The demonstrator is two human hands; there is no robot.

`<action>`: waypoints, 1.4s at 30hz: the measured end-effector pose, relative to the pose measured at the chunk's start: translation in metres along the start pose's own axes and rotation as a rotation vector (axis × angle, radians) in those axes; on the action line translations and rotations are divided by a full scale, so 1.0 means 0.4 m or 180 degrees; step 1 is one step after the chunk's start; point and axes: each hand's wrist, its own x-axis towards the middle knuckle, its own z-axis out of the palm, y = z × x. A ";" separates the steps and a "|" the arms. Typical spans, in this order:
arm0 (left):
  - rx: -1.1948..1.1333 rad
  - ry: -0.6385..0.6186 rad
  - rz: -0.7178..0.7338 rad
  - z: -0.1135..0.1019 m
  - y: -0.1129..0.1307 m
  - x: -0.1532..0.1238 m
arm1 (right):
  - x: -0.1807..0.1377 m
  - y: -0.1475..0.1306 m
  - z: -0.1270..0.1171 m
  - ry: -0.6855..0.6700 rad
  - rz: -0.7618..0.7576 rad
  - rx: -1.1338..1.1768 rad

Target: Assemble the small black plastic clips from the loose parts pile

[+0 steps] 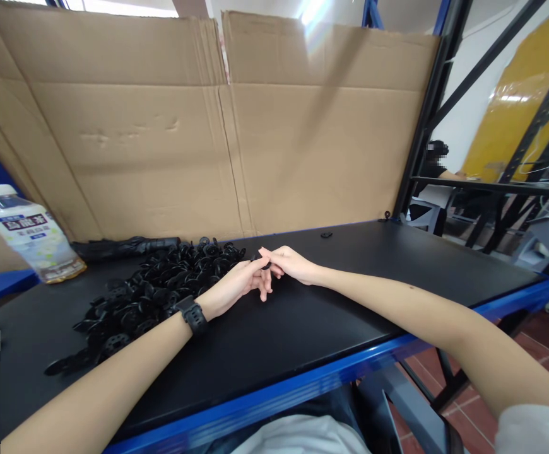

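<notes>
My left hand [245,279] and my right hand [289,263] meet above the middle of the black table [274,334]. Between their fingertips sits a small dark round part [265,265], mostly covered by the fingers. Both thumbs and forefingers pinch at it, while the lower fingers of the left hand hang loosely curled. Just left of the hands, behind my left wrist, spreads a heap of black plastic discs [161,284], some with holes through them. A black watch [192,316] is on my left wrist.
A drink bottle [33,234] stands at the left, beside a crumpled black bag [125,247]. Cardboard panels [137,132] wall the back. One loose black part [326,234] lies toward the rear, another [387,215] at the far right corner. A person [438,170] sits beyond the frame.
</notes>
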 end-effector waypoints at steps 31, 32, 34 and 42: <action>0.0473 -0.0550 0.0054 -0.033 -0.021 0.003 | -0.022 -0.030 0.006 -0.0182 -0.0483 -0.1044; 0.0549 -0.0582 0.0051 -0.034 -0.020 0.003 | -0.022 -0.034 0.005 -0.0272 -0.0456 -0.0990; 0.0735 -0.0699 0.0053 -0.037 -0.015 0.001 | -0.023 -0.039 0.004 -0.0483 -0.0280 -0.0823; 0.0552 -0.0832 0.0001 -0.023 0.014 -0.016 | -0.026 -0.034 0.022 -0.0028 -0.0228 -0.0756</action>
